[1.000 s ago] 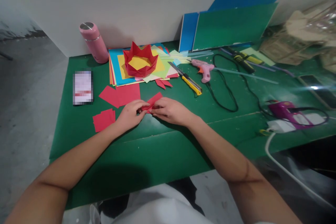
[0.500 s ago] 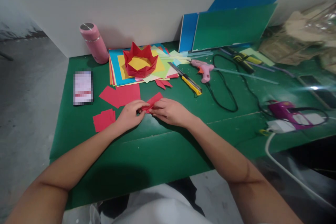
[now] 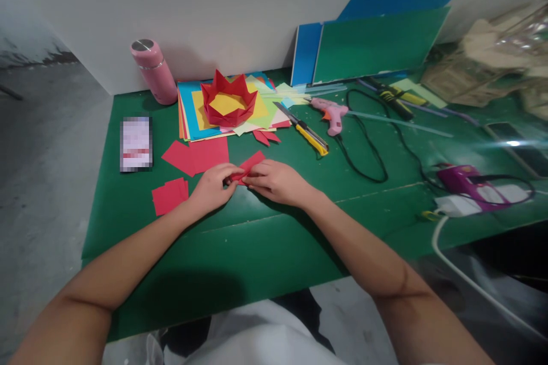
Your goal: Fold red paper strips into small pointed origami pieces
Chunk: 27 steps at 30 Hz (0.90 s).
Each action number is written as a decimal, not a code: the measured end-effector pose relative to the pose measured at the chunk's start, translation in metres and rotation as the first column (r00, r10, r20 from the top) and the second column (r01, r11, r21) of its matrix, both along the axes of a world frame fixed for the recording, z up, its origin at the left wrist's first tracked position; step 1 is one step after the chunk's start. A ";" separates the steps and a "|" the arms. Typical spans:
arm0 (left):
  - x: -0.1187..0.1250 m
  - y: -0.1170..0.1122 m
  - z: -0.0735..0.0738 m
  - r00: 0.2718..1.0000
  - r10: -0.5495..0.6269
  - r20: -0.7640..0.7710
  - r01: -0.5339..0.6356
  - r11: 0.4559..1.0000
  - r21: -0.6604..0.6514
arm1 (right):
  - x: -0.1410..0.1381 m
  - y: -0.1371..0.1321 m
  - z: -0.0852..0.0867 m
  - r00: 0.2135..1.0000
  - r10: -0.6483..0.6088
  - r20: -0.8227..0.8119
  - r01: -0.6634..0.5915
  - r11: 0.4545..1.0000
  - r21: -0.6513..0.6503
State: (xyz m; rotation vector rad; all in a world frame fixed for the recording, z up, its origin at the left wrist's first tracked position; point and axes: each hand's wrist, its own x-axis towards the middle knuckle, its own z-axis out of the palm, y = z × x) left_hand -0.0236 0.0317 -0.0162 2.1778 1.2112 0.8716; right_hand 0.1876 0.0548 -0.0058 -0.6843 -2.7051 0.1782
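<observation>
Between my hands is a piece of red paper, partly folded and partly hidden by my fingers. My left hand pinches its left end, and my right hand presses and grips it from the right. Left of my left hand lie small red paper squares, overlapping. Behind them are larger red paper pieces. Two small folded red pieces rest just beyond the paper I hold. A red folded-paper ring with pointed tips sits on a stack of coloured paper.
A yellow utility knife lies beyond my right hand, near a pink glue gun with a black cord. A pink bottle stands at the back left. At the right are a power strip and a phone. Boards lean on the wall.
</observation>
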 end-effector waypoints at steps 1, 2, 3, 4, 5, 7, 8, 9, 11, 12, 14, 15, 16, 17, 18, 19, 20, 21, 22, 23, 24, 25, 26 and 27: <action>0.000 0.000 0.000 1.000 0.000 0.000 0.000 1.000 -0.002 | 0.001 0.001 0.000 1.000 0.007 -0.018 -0.007 1.000 0.007; 0.000 0.000 0.000 1.000 -0.001 -0.001 0.001 1.000 -0.006 | 0.002 0.001 -0.001 0.999 0.017 -0.030 -0.017 1.000 0.014; 0.000 0.000 0.000 1.000 -0.001 -0.002 0.001 1.000 -0.009 | 0.003 0.002 -0.001 0.999 0.028 -0.034 -0.027 0.999 0.023; 0.000 0.000 0.001 1.000 -0.002 -0.003 0.002 1.000 -0.011 | 0.004 0.002 0.000 0.999 0.037 -0.029 -0.036 0.999 0.034; 0.000 0.000 0.001 1.000 -0.003 -0.005 0.003 1.000 -0.012 | 0.005 0.002 0.000 0.999 0.043 -0.016 -0.043 0.998 0.045; 0.000 0.000 0.001 1.000 -0.004 -0.006 0.004 1.000 -0.009 | 0.006 0.002 0.001 0.999 0.045 0.014 -0.046 0.997 0.066; 0.000 0.000 0.001 1.000 -0.006 -0.006 0.006 1.000 -0.007 | 0.006 0.001 0.002 0.999 0.044 0.024 -0.046 0.996 0.072; 0.000 0.000 0.001 1.000 -0.008 -0.006 0.008 1.000 -0.005 | 0.006 0.001 0.002 0.999 0.042 0.032 -0.044 0.996 0.078; 0.000 0.000 0.001 1.000 -0.012 -0.005 0.012 1.000 -0.005 | 0.005 0.000 0.003 0.998 0.032 0.046 -0.036 0.996 0.087; 0.000 0.000 0.001 1.000 -0.015 -0.004 0.015 1.000 -0.005 | 0.005 -0.001 0.003 0.998 0.026 0.051 -0.031 0.995 0.092; 0.000 0.000 0.001 1.000 -0.018 -0.002 0.018 1.000 -0.008 | 0.005 -0.002 0.003 0.998 0.014 0.060 -0.020 0.995 0.100; -0.001 -0.001 0.001 1.000 -0.018 -0.001 0.018 1.000 -0.009 | 0.004 -0.003 0.004 0.998 0.007 0.061 -0.013 0.995 0.103; -0.001 -0.001 0.001 1.000 -0.018 0.000 0.018 1.000 -0.012 | 0.004 -0.003 0.004 0.998 -0.002 0.061 -0.004 0.994 0.106; -0.001 -0.001 0.001 1.000 -0.014 0.000 0.014 1.000 -0.016 | 0.004 -0.004 0.004 0.998 -0.012 0.061 0.006 0.994 0.108; -0.001 -0.001 0.001 1.000 -0.011 0.000 0.011 1.000 -0.020 | 0.004 -0.004 0.004 0.998 -0.023 0.060 0.016 0.994 0.110; -0.001 -0.001 0.001 1.000 -0.008 -0.001 0.008 1.000 -0.024 | 0.004 -0.005 0.004 0.998 -0.032 0.060 0.025 0.994 0.109; -0.001 -0.001 0.002 1.000 -0.007 -0.001 0.007 1.000 -0.027 | 0.004 -0.005 0.004 0.997 -0.038 0.061 0.031 0.994 0.108; -0.001 -0.001 0.002 1.000 -0.007 -0.001 0.007 1.000 -0.028 | 0.003 -0.006 0.004 0.997 -0.043 0.062 0.036 0.994 0.104; -0.001 -0.001 0.002 1.000 -0.009 0.000 0.009 1.000 -0.027 | 0.003 -0.006 0.004 0.997 -0.048 0.065 0.041 0.994 0.100; -0.001 -0.001 0.002 1.000 -0.011 0.000 0.011 1.000 -0.026 | 0.003 -0.007 0.004 0.996 -0.052 0.071 0.045 0.994 0.095; -0.001 0.000 0.002 1.000 -0.013 0.000 0.013 1.000 -0.023 | 0.002 -0.007 0.004 0.995 -0.058 0.079 0.051 0.995 0.089; -0.001 0.000 0.001 1.000 -0.013 0.001 0.013 1.000 -0.020 | 0.002 -0.008 0.005 0.994 -0.067 0.087 0.059 0.995 0.084; -0.001 0.000 0.001 1.000 -0.012 0.001 0.013 1.000 -0.018 | 0.001 -0.008 0.005 0.992 -0.077 0.097 0.070 0.994 0.078; -0.001 0.000 0.001 1.000 -0.012 0.001 0.012 1.000 -0.016 | 0.000 -0.009 0.006 0.990 -0.089 0.106 0.081 0.994 0.072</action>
